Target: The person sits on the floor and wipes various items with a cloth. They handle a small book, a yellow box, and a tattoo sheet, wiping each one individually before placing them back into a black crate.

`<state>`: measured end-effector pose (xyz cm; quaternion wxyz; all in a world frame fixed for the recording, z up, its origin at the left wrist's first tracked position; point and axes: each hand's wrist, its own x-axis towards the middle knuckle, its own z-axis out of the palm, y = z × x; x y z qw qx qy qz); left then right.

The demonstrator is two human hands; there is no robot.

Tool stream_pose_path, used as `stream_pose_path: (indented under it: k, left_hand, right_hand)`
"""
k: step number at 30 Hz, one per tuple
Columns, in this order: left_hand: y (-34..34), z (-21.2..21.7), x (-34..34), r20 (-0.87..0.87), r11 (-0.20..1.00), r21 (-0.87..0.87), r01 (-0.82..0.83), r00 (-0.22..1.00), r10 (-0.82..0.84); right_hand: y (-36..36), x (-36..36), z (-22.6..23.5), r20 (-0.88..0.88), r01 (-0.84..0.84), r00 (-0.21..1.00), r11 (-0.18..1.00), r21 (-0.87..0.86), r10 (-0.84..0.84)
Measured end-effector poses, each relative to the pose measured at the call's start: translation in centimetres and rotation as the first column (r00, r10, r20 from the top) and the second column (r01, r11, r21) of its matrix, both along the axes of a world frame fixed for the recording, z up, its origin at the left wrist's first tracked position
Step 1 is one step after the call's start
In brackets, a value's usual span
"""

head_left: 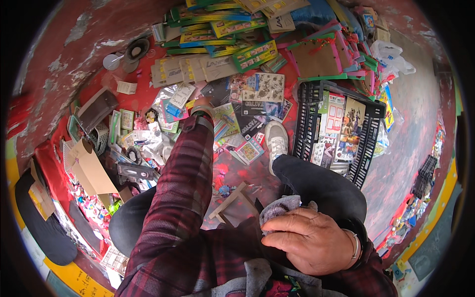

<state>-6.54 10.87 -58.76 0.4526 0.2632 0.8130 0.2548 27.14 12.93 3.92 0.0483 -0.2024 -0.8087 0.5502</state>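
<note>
In my right hand (314,242), held close to my body above my bent knee, is a bunched grey cloth (282,210), with my fingers closed over it. My left arm, in a dark red checked sleeve, stretches far forward to the floor. At its end my left hand (202,103) is small in view, and its fingers are too hidden to read. Beside that hand lie a white card with line drawings (183,95), a blue packet (174,110) and dark tattoo sheets (247,108). A flat pack of coloured pens (226,120) is just below it.
A black plastic crate (309,133) holding flat printed sheets stands at the right. Stacked yellow-green packs (213,29) and pink-green framed boards (316,57) fill the back. At left are an open cardboard box (89,171) and loose packaged goods. A small wooden stool (242,198) is between my legs.
</note>
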Motion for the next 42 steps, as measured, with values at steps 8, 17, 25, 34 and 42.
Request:
stream_pose_path:
  k: [8,17,25,34,42]
  left_hand:
    - [4.2,17.8,5.1,-0.438,0.68,-0.341,0.649,0.531,-0.726]
    - [-4.4,26.7,3.4,0.36,0.761,0.179,-0.624,0.761,0.54]
    - [-6.0,44.4,1.5,0.506,0.587,0.629,-0.509,0.842,0.188]
    - [-10.9,62.0,2.9,0.221,0.524,0.833,-0.178,0.975,-0.02]
    - [-10.7,57.9,3.6,0.702,0.528,0.632,-0.568,0.707,-0.079]
  right_hand:
    - [-0.6,0.0,-0.3,0.031,0.016,0.999,1.0,0.026,-0.016]
    - [-1.9,0.8,-1.1,0.018,0.097,0.995,0.986,0.133,-0.1]
    - [-0.9,1.5,-0.6,-0.15,0.395,0.91,0.918,0.033,-0.386]
    - [2.9,4.1,-2.7,-0.272,0.331,0.387,0.407,-0.851,-0.881]
    - [2.9,2.6,-3.9,-0.294,0.287,0.434,0.44,-0.851,-0.852]
